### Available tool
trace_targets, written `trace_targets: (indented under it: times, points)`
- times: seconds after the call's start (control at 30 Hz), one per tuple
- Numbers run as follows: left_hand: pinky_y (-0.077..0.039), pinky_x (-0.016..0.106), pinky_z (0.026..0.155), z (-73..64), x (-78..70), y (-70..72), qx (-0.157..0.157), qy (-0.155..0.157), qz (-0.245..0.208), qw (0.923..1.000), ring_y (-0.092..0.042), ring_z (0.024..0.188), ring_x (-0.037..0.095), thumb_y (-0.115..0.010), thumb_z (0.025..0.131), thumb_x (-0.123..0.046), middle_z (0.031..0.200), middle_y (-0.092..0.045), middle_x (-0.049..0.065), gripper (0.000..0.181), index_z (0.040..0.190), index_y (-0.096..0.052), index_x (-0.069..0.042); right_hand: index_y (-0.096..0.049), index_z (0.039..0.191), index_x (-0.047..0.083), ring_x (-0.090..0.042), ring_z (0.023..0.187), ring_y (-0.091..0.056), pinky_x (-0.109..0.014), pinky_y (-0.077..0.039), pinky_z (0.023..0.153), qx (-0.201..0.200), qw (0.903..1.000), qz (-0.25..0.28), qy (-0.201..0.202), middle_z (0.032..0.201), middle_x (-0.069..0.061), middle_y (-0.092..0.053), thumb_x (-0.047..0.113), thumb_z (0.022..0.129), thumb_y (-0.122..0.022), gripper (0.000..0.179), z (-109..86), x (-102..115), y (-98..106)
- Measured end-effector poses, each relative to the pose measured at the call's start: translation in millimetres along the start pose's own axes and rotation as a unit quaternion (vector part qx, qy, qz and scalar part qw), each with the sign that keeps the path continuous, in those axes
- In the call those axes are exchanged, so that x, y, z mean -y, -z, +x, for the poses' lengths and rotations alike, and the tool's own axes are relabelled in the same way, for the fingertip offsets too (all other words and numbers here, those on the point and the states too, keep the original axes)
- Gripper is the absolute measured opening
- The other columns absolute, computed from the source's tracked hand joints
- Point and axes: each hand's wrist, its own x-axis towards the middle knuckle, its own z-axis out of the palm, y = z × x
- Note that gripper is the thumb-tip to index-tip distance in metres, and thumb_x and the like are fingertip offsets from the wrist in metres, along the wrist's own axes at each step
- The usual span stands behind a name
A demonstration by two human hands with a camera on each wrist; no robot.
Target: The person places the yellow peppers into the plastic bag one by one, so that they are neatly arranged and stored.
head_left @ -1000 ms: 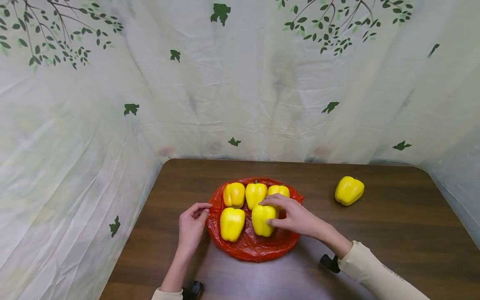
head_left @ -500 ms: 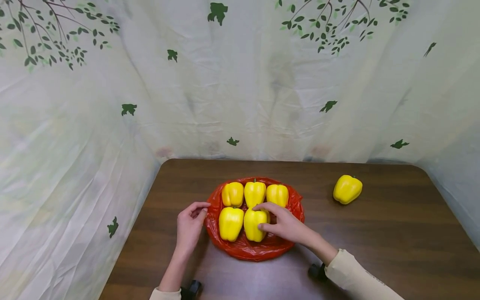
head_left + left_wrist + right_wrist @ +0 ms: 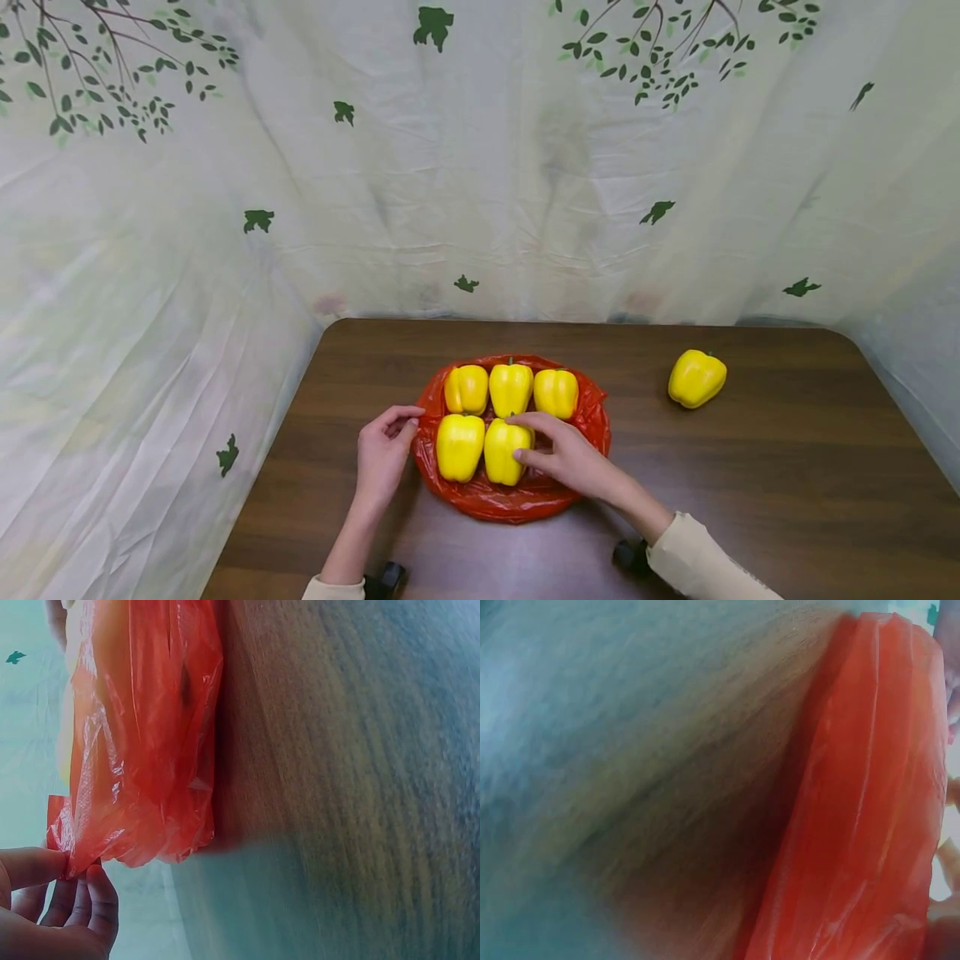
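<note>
A red plastic bag sits on the table with its mouth spread wide. In the head view its back row holds three yellow bell peppers. In front of them a yellow bell pepper lies at the left, beside the yellow bell pepper that my right hand grips from the right, fingers over its top and thumb at its side. My left hand pinches the bag's left rim; the left wrist view shows thumb and fingertips on the red film. In the right wrist view the bag's wall hides most of the right hand.
Another yellow bell pepper lies on the brown wooden table at the back right. Behind the table hangs a pale curtain with a leaf print.
My right hand has moved left and slightly toward me with its bell pepper, which now sits close beside the front left one. My left hand has stayed on the rim.
</note>
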Motion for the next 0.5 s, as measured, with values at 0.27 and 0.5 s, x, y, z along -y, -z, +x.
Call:
trace_targets:
  times: [0.27,0.5]
  points:
    - [-0.055,0.027,0.073,-10.4,-27.8,2.2,0.011,-0.006,0.013,0.9998,-0.062,0.083,0.034,-0.059,0.093,0.005,0.098,-0.067,0.023,0.015,0.102,-0.070,0.008,-0.053,0.134,0.021,-0.019,0.103,-0.059,-0.029,-0.055,0.079,-0.017,0.9971,0.052,-0.053,0.124,0.003,-0.058,0.036,0.091,-0.071,0.049,-1.9,3,-5]
    - [-0.057,0.032,0.075,-13.1,-29.3,1.3,0.013,0.008,0.012,0.9998,-0.062,0.085,0.035,-0.058,0.093,0.005,0.100,-0.067,0.022,0.016,0.103,-0.070,0.007,-0.054,0.138,0.022,-0.020,0.111,-0.060,-0.032,-0.055,0.083,-0.037,0.9946,0.072,-0.065,0.132,0.000,-0.056,0.038,0.090,-0.071,0.054,-9.3,5,-5]
